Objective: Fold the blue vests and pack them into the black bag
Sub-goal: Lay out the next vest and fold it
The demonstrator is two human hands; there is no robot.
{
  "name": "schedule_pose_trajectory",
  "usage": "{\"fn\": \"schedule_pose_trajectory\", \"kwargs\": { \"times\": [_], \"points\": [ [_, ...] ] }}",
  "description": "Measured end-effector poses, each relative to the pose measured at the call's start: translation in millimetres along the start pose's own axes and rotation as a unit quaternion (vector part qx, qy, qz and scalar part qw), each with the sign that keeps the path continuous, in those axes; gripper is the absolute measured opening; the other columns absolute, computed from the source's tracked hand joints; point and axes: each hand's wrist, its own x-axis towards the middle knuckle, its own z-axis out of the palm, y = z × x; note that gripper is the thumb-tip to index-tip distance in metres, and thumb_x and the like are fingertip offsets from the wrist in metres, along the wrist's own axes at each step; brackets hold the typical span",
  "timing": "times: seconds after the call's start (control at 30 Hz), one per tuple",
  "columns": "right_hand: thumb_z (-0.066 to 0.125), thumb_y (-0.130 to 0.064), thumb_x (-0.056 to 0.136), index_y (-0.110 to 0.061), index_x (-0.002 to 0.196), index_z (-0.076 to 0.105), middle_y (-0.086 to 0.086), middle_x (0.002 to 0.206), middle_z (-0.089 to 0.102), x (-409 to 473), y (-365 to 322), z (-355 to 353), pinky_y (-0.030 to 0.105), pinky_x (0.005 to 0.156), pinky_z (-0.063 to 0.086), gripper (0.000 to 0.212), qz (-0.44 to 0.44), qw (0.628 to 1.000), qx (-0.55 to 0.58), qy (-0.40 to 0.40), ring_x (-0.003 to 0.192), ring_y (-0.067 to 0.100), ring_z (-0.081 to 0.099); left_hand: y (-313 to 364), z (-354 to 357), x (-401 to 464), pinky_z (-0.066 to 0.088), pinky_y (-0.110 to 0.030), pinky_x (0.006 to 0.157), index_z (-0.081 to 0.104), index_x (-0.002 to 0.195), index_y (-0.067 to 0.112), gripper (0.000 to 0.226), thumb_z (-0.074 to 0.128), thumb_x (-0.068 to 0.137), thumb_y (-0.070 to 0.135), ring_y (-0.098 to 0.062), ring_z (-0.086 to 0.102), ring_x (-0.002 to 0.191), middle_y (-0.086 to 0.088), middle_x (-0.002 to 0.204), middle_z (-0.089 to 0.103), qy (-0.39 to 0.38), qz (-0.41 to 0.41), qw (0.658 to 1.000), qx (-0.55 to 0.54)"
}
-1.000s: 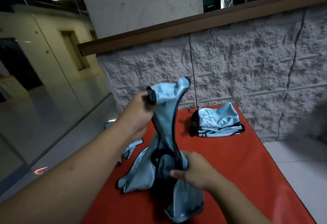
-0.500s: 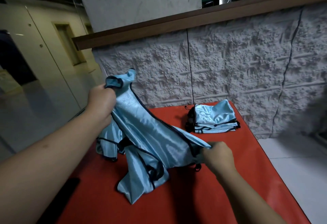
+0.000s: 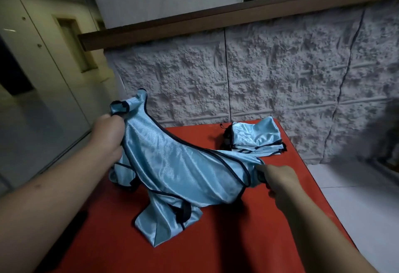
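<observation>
blue vest, head view: stretched in the air between both hands over the red table, its lower folds draped down and touching the table surface. left hand closed on one end of the vest, raised at the left, a black-trimmed strap sticking up above the fist. right hand closed on the other end, lower and to the right, just above the table. versus 0.5 s ago: same two grips, vest pulled a little longer and flatter, right hand slightly further right; versus 1.0 s ago: the vest was bunched upright, hands close together. folded stack of vests lies at the far edge of the table near the textured wall, on something black; position unchanged.
</observation>
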Motion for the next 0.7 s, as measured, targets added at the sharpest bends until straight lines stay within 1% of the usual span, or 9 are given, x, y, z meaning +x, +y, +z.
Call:
{"fn": "schedule_pose_trajectory", "kwargs": {
  "times": [0.1, 0.13, 0.23, 0.33, 0.43, 0.53, 0.57, 0.63, 0.7],
  "points": [
    [0.074, -0.008, 0.087, -0.002, 0.088, 0.066, 0.016, 0.08, 0.065, -7.2, -11.9, -4.6, 0.038, 0.061, 0.058, 0.01, 0.002, 0.991, 0.12, -0.055, 0.071, 0.029, 0.063, -2.6, -3.9, 0.9, 0.055, -0.035, 0.068, 0.07, 0.106, 0.012, 0.021, 0.054, 0.092, 0.009, -0.031, 0.071, 0.087, -0.013, 0.101, 0.074, 0.003, -0.008, 1.0, -0.008],
    [0.071, -0.006, 0.09, -0.001, 0.092, 0.066, 0.015, 0.083, 0.066, -9.0, -15.4, -7.5, 0.036, 0.059, 0.06, 0.008, -0.002, 0.984, 0.163, -0.069, 0.072, 0.028, 0.065, -4.4, -5.8, 1.7, 0.055, -0.033, 0.065, 0.071, 0.104, 0.013, 0.02, 0.055, 0.093, 0.009, -0.03, 0.071, 0.085, -0.012, 0.101, 0.074, 0.0, -0.007, 1.0, -0.009],
    [0.068, -0.001, 0.091, 0.0, 0.107, 0.064, 0.014, 0.093, 0.066, -10.1, -25.8, -18.5, 0.022, 0.043, 0.05, 0.016, -0.028, 0.964, 0.251, -0.08, 0.061, 0.017, 0.066, -9.3, -12.6, -0.4, 0.054, -0.026, 0.054, 0.073, 0.101, 0.018, 0.022, 0.056, 0.097, 0.005, -0.021, 0.071, 0.075, -0.008, 0.094, 0.075, -0.026, 0.002, 1.0, -0.013],
    [0.069, 0.0, 0.09, -0.01, 0.124, 0.06, 0.013, 0.1, 0.068, -13.3, -39.5, -29.9, 0.022, 0.04, 0.044, 0.036, -0.071, 0.95, 0.297, -0.071, 0.054, 0.013, 0.062, -15.6, -21.9, -4.1, 0.061, -0.03, 0.063, 0.076, 0.102, 0.019, 0.03, 0.054, 0.098, 0.0, -0.022, 0.075, 0.08, -0.006, 0.094, 0.078, -0.063, 0.009, 0.998, -0.007],
    [0.067, -0.005, 0.092, -0.009, 0.112, 0.068, 0.016, 0.105, 0.071, -25.7, -54.5, -32.9, 0.024, 0.047, 0.049, 0.021, -0.113, 0.953, 0.26, -0.105, 0.064, 0.015, 0.065, -18.5, -30.9, -6.2, 0.06, -0.047, 0.083, 0.076, 0.107, 0.014, 0.032, 0.053, 0.095, -0.005, -0.035, 0.074, 0.09, -0.019, 0.103, 0.076, -0.1, 0.012, 0.995, 0.014],
    [0.065, -0.006, 0.093, -0.003, 0.105, 0.071, 0.019, 0.11, 0.071, -40.5, -71.4, -27.4, 0.031, 0.067, 0.056, 0.014, -0.167, 0.95, 0.21, -0.16, 0.083, 0.022, 0.07, -8.6, -35.8, -11.9, 0.06, -0.046, 0.083, 0.077, 0.107, 0.01, 0.032, 0.053, 0.093, -0.007, -0.037, 0.073, 0.093, -0.023, 0.105, 0.075, -0.137, 0.015, 0.99, 0.011],
    [0.065, -0.003, 0.092, -0.004, 0.108, 0.072, 0.017, 0.112, 0.072, -47.0, -79.6, -25.4, 0.031, 0.071, 0.057, 0.018, -0.189, 0.946, 0.19, -0.183, 0.09, 0.023, 0.071, -2.2, -36.4, -14.4, 0.059, -0.046, 0.085, 0.076, 0.108, 0.006, 0.03, 0.053, 0.093, -0.006, -0.039, 0.072, 0.095, -0.024, 0.105, 0.074, -0.155, 0.018, 0.988, 0.002],
    [0.063, 0.013, 0.083, -0.011, 0.116, 0.073, 0.014, 0.114, 0.073, -64.7, -96.8, -20.5, 0.035, 0.082, 0.057, 0.042, -0.233, 0.93, 0.135, -0.252, 0.098, 0.025, 0.072, 11.6, -42.0, -19.1, 0.054, -0.054, 0.097, 0.074, 0.11, -0.001, 0.027, 0.054, 0.092, -0.004, -0.046, 0.069, 0.104, -0.029, 0.109, 0.072, -0.184, 0.029, 0.982, -0.017],
    [0.058, 0.026, 0.076, -0.019, 0.121, 0.071, 0.005, 0.111, 0.074, -81.3, -114.2, -16.3, 0.031, 0.084, 0.056, 0.065, -0.282, 0.914, 0.03, -0.29, 0.094, 0.014, 0.072, 27.0, -44.5, -23.0, 0.047, -0.062, 0.104, 0.073, 0.11, -0.004, 0.025, 0.053, 0.095, 0.0, -0.051, 0.064, 0.11, -0.031, 0.111, 0.07, -0.2, 0.046, 0.978, -0.028]
  ]
}}
